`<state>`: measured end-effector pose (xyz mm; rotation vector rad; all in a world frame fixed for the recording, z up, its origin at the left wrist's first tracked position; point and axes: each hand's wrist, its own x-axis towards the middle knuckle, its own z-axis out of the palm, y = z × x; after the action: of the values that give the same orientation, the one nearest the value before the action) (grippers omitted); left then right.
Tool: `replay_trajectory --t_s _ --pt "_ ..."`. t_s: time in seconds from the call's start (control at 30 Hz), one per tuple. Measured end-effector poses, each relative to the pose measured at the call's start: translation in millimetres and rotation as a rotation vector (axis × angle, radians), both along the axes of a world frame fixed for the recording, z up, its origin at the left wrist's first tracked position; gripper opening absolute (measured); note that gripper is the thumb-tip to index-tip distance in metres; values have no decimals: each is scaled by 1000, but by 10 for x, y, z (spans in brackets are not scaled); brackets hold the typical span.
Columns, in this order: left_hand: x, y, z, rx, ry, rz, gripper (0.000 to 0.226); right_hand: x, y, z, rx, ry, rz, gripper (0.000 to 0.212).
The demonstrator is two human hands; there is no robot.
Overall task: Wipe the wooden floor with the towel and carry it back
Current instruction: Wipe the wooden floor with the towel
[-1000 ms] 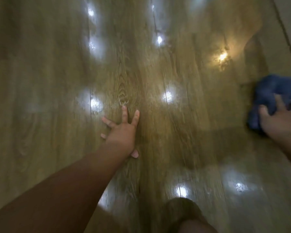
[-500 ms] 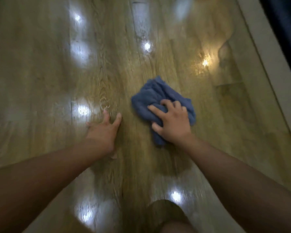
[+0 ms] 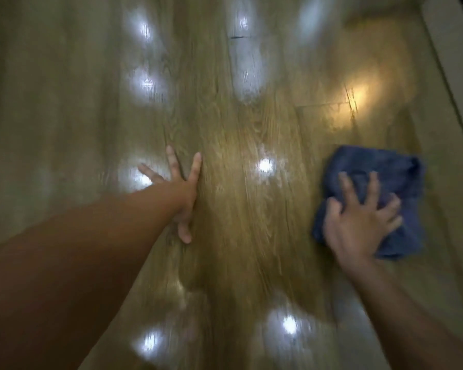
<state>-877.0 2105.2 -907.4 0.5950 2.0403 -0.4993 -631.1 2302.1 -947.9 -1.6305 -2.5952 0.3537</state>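
The picture is dim and soft with motion blur. White spots of glare shine on the glossy wooden floor (image 3: 233, 209), one warm yellow at upper right. The edges bend and look darker.

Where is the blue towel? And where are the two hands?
Towel (image 3: 380, 166): head view, its upper part beyond the fingers.
Left hand (image 3: 183, 198): head view, back of the hand.
Right hand (image 3: 358, 227): head view, back of the hand.

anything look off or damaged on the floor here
Only a short dark mark on the wooden floor, far ahead of the left hand; it could be a scratch or chipped seam, too blurred to tell. No spill shows; the blue towel lies bunched under the right hand.
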Motion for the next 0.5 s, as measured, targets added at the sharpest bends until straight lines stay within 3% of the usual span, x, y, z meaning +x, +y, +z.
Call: replay_trajectory --t_s 0.13,0.23,0.3,0.4,0.5 --pt "-42 12 -121 -125 -61 -23 176 -757 -1192 -117 12 65 711 59" --pt "-43 43 -83 -143 -78 14 174 -853 -1019 -139 -20 103 882 56" --pt "-26 41 -23 -38 -106 35 176 -587 -454 -154 11 109 871 56" --pt "-38 65 64 -2 -106 105 173 -4 896 -206 85 -17 543 56" --pt "-51 87 57 -12 -106 68 173 459 2042 -107 -24 -220 260 67"
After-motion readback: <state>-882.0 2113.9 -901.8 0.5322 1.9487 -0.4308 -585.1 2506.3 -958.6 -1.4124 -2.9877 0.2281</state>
